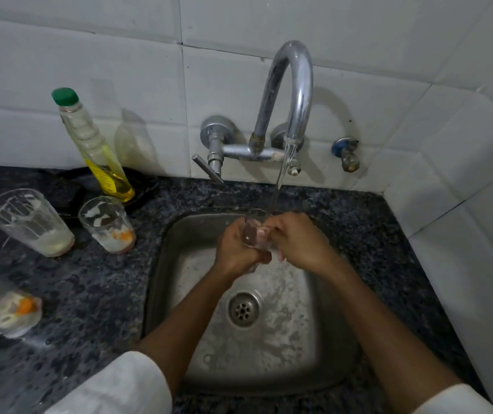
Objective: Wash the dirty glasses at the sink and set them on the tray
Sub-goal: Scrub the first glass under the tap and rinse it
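Over the steel sink (161,273) I hold a clear glass (255,230) under the running water from the chrome tap (291,94). My left hand (236,249) wraps its outside; my right hand (299,240) grips the other side with fingers at or in the rim. On the dark counter to the left stand a tall dirty glass (30,222) with white residue and a shorter dirty glass (107,224) with white and orange residue. A third dirty glass (3,306) sits at the left edge, blurred. No tray is in view.
A bottle of yellow dish liquid with a green cap (96,147) stands against the tiled wall behind the glasses. The tap's lever handle (208,168) sticks out to the left. A small blue valve (345,152) is on the wall. The tiled wall closes the right side.
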